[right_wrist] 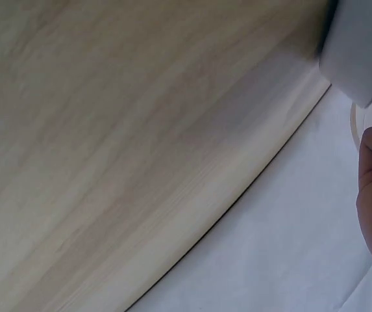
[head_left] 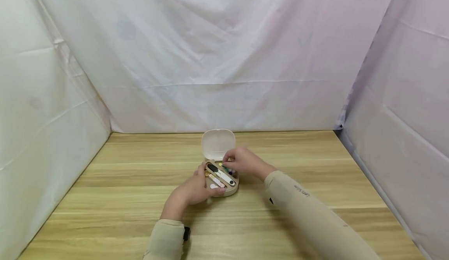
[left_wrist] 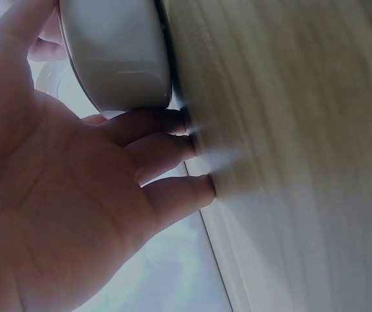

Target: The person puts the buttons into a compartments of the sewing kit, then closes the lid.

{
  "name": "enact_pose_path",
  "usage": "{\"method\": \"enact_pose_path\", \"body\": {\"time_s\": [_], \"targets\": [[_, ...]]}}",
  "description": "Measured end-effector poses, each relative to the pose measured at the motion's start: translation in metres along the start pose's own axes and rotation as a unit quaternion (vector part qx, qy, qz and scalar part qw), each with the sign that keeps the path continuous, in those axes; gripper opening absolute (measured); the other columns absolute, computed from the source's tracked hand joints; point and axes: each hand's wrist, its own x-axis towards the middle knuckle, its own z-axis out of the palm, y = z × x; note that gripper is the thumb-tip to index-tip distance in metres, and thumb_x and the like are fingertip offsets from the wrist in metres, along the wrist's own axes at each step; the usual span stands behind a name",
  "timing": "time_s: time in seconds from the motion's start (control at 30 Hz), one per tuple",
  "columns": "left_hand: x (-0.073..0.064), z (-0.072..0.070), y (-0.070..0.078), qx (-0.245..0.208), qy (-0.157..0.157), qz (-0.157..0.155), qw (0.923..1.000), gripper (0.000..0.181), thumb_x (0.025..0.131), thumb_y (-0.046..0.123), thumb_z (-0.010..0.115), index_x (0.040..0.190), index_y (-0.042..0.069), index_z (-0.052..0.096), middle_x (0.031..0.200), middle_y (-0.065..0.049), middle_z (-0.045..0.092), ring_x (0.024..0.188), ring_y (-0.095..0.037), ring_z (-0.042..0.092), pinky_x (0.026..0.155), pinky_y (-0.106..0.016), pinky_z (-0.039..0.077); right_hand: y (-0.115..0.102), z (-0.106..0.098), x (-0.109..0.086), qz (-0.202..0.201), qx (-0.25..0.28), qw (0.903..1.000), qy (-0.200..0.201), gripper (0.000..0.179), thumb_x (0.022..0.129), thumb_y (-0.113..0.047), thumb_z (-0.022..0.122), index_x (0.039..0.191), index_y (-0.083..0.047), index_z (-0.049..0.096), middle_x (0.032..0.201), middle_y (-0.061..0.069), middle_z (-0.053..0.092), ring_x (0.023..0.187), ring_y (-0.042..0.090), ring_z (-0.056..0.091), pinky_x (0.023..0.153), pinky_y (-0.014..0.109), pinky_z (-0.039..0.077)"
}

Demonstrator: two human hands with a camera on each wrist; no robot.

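Note:
An open beige sewing kit box (head_left: 230, 192) stands on the table with its pale lid (head_left: 218, 143) raised at the back. Inside lie white thread snips with a black end (head_left: 226, 177), a white and pink strip (head_left: 217, 181), a gold ring-shaped piece (head_left: 207, 173) and several small coloured pieces (head_left: 230, 171). My left hand (head_left: 193, 188) grips the box at its left side, thumb at the front edge. In the left wrist view its other fingers (left_wrist: 179, 195) reach down to the tabletop. Over the coloured pieces, my right hand (head_left: 243, 160) pinches a tiny green item, mostly hidden by its fingertips.
The wood-grained table (head_left: 140, 162) extends around the box on all sides. White cloth (head_left: 217, 57) hangs behind the table's back edge, and more cloth walls (head_left: 414, 108) rise at left and right. Both forearms wear light sleeves (head_left: 308, 209).

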Motion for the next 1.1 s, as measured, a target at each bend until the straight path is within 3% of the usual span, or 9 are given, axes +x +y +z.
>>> {"method": "enact_pose_path", "body": {"time_s": [0.23, 0.53, 0.77, 1.0, 1.1], "targets": [[0.001, 0.001, -0.001, 0.0, 0.0, 0.002, 1.0, 0.126, 0.087, 0.064, 0.081, 0.168, -0.003, 0.01, 0.165, -0.034, 0.039, 0.148, -0.044, 0.051, 0.119, -0.059, 0.046, -0.002, 0.006, 0.001, -0.044, -0.064, 0.9969, 0.004, 0.008, 0.098, -0.012, 0.075, 0.093, -0.011, 0.081, 0.083, -0.002, 0.078, 0.063, -0.002, 0.059, 0.059, 0.017, 0.054], [0.001, 0.001, -0.001, -0.004, 0.0, 0.0, 1.0, 0.128, 0.088, 0.064, 0.08, 0.169, -0.004, 0.007, 0.169, -0.033, 0.033, 0.151, -0.046, 0.047, 0.121, -0.06, 0.044, 0.0, 0.004, 0.001, -0.098, -0.152, 0.9836, 0.001, 0.007, 0.097, -0.013, 0.077, 0.096, -0.013, 0.084, 0.087, -0.003, 0.08, 0.066, -0.004, 0.058, 0.065, 0.015, 0.051], [0.001, 0.001, -0.001, 0.001, 0.0, 0.0, 1.0, 0.128, 0.088, 0.065, 0.08, 0.168, -0.004, 0.007, 0.168, -0.034, 0.033, 0.15, -0.046, 0.048, 0.121, -0.06, 0.044, 0.0, 0.003, -0.002, -0.061, -0.124, 0.9904, 0.002, 0.01, 0.1, -0.016, 0.075, 0.102, -0.012, 0.084, 0.091, -0.002, 0.081, 0.068, -0.002, 0.06, 0.066, 0.016, 0.053], [0.002, 0.001, -0.001, 0.007, 0.001, 0.003, 1.0, 0.127, 0.088, 0.065, 0.079, 0.168, -0.005, 0.009, 0.165, -0.036, 0.038, 0.147, -0.047, 0.051, 0.119, -0.06, 0.046, 0.0, -0.007, -0.009, 0.004, -0.082, 0.9965, 0.018, 0.014, 0.103, -0.017, 0.069, 0.108, -0.014, 0.082, 0.071, -0.005, 0.062, 0.061, 0.005, 0.05, 0.057, 0.022, 0.043], [0.002, 0.001, -0.001, 0.005, -0.001, -0.001, 1.0, 0.127, 0.087, 0.064, 0.08, 0.168, -0.004, 0.01, 0.165, -0.035, 0.038, 0.148, -0.048, 0.05, 0.12, -0.061, 0.045, -0.002, -0.011, -0.011, 0.007, -0.084, 0.9963, 0.019, 0.014, 0.103, -0.017, 0.069, 0.107, -0.012, 0.082, 0.074, -0.005, 0.066, 0.063, 0.006, 0.051, 0.058, 0.022, 0.044]]}}
